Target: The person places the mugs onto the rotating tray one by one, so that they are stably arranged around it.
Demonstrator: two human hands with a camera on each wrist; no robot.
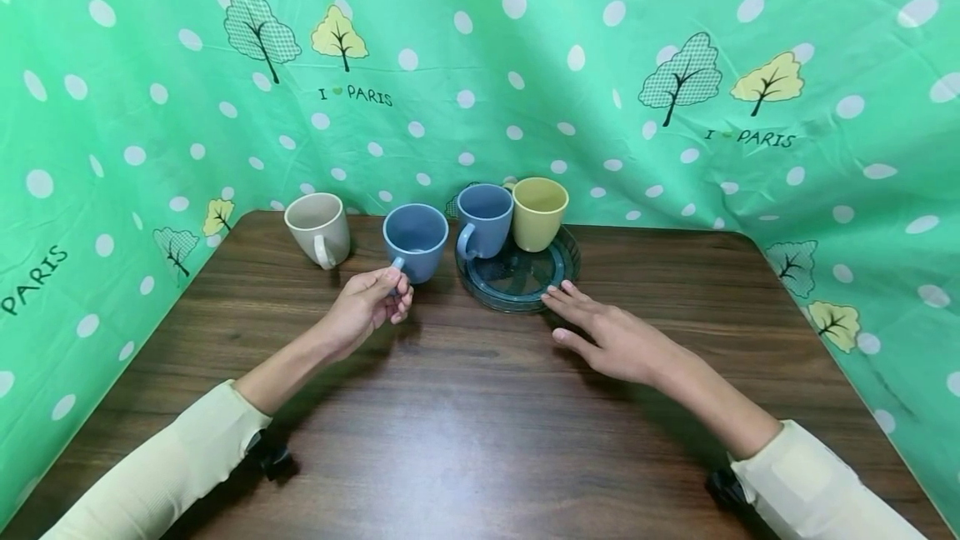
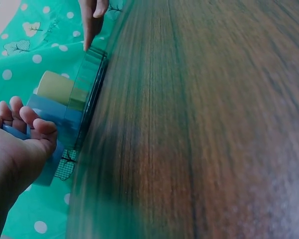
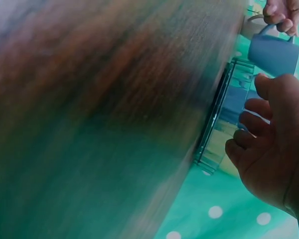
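Note:
My left hand [image 1: 367, 307] pinches the handle of a blue mug [image 1: 416, 242]; in the right wrist view this mug [image 3: 274, 54] hangs above the table, upright. A round, dark clear glass dish [image 1: 517, 298] stands to its right. Inside the dish, a second blue mug [image 1: 486, 219] and a yellow mug [image 1: 540, 215] stand side by side toward the back. My right hand [image 1: 611, 336] is at the dish's front right rim, fingers extended, fingertips at the glass. A white mug [image 1: 318, 227] stands on the table to the left, its handle facing me.
The brown wooden table [image 1: 450, 407] ends just behind the mugs and dish. A green dotted cloth [image 1: 480, 107] with printed trees hangs behind and along both sides. Each wrist carries a small black device, the left one [image 1: 273, 457] near the sleeve cuff.

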